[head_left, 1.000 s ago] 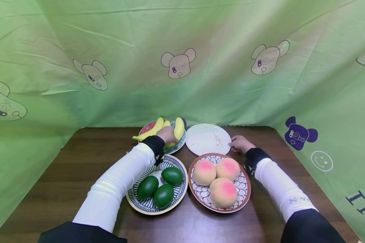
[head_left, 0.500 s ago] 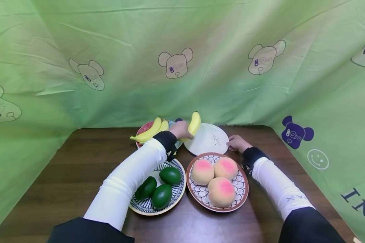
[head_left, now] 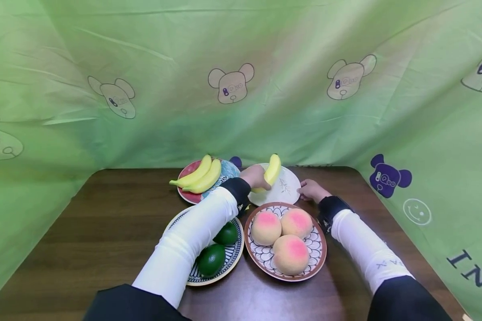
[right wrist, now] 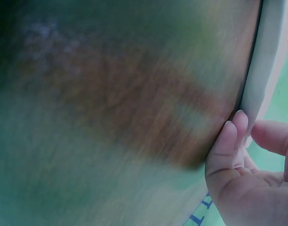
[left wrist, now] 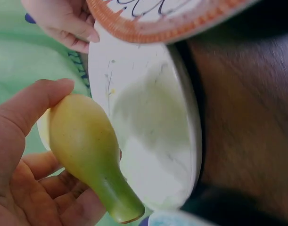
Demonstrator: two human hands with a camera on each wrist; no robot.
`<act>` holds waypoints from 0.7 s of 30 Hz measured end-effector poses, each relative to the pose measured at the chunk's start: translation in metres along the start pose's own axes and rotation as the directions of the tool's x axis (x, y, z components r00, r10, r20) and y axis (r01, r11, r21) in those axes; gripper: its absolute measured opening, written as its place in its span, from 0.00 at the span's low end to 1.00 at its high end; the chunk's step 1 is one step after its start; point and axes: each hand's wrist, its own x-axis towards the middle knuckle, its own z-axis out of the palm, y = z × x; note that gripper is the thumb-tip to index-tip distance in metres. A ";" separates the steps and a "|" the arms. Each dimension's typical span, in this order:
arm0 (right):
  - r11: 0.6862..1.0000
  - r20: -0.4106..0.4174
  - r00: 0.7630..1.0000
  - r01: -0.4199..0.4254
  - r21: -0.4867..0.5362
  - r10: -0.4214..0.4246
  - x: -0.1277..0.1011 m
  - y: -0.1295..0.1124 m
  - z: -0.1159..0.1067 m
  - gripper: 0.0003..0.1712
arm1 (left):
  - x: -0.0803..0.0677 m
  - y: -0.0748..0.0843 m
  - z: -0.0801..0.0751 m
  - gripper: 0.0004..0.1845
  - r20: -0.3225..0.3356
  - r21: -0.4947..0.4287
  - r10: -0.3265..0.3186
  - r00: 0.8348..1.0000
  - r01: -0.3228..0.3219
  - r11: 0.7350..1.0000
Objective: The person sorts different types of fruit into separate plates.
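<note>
My left hand (head_left: 260, 179) grips a yellow banana (head_left: 274, 168) and holds it over the left part of a white plate (head_left: 290, 186) at the back of the table. In the left wrist view the thumb and fingers of this hand (left wrist: 24, 155) curl round the banana (left wrist: 85, 148), just above the plate (left wrist: 155, 136). My right hand (head_left: 311, 190) is at the plate's right edge. In the right wrist view its fingers (right wrist: 231, 141) and thumb pinch the rim (right wrist: 265, 61).
Two more bananas (head_left: 198, 176) lie on a red and blue plate (head_left: 230, 170) at the back left. Nearer me are a striped plate (head_left: 236, 256) of green avocados (head_left: 210, 260) and a patterned plate (head_left: 322, 249) with three peaches (head_left: 282, 238). Green cloth walls surround the brown table (head_left: 104, 223).
My left hand took one banana off the banana plate, lifted it and carried it right, over the white plate. The right hand stayed at the white plate's rim.
</note>
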 end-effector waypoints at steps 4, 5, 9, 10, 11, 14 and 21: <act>1.000 0.006 1.000 -0.004 0.012 0.004 0.003 0.001 0.002 0.21 | 0.006 0.001 0.010 0.14 0.056 -0.020 0.021 0.998 -0.020 1.000; 1.000 0.007 1.000 -0.003 0.012 0.003 0.003 0.002 0.002 0.21 | 0.011 -0.001 0.015 0.14 0.058 -0.018 0.041 0.998 -0.040 0.999; 1.000 0.004 1.000 0.001 0.003 -0.001 0.003 0.000 0.001 0.21 | 0.016 0.001 0.022 0.15 0.091 0.031 0.045 0.995 -0.048 0.998; 1.000 0.004 1.000 0.005 0.000 -0.005 0.004 0.000 0.001 0.21 | 0.016 0.002 0.024 0.15 0.088 0.047 0.044 0.995 -0.048 0.998; 1.000 0.003 1.000 0.002 -0.001 -0.002 0.005 0.000 0.000 0.21 | 0.016 0.004 0.025 0.14 0.086 0.062 0.042 0.995 -0.047 0.997; 1.000 0.015 1.000 0.004 -0.004 -0.003 0.017 0.005 -0.001 0.21 | 0.011 0.010 0.026 0.14 0.090 0.104 0.018 0.996 -0.028 0.994; 0.999 0.035 0.999 0.033 0.032 -0.034 0.050 0.028 -0.004 0.22 | 0.013 0.021 0.035 0.19 0.060 0.177 0.033 0.998 -0.043 0.983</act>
